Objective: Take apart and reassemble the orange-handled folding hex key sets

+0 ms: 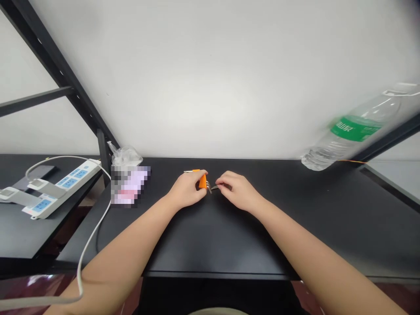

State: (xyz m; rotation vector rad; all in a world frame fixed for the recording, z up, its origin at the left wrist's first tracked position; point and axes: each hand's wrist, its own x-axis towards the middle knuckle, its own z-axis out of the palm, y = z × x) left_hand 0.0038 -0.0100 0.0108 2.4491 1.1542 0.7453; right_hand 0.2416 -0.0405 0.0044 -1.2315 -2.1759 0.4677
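My left hand (187, 190) is closed around an orange holder (202, 182), which looks like a hex key set. Short metal ends stick out of its right side, and a thin pale rod shows past its far left end. My fingers hide much of the holder. Just to the right, my right hand (239, 189) pinches a thin dark metal piece (214, 188), seemingly a hex key. Its left tip meets or overlaps the metal ends at the holder; I cannot tell whether it is inside. Both hands are low over the black desk (213, 245).
Left of my hands lie a blurred-out packet (133, 186) and a crumpled clear plastic bag (126, 156). A white power strip (65, 188) sits on the adjoining desk. Its white cable (85, 245) crosses over my left forearm. A large clear bottle (348, 129) stands at the back right.
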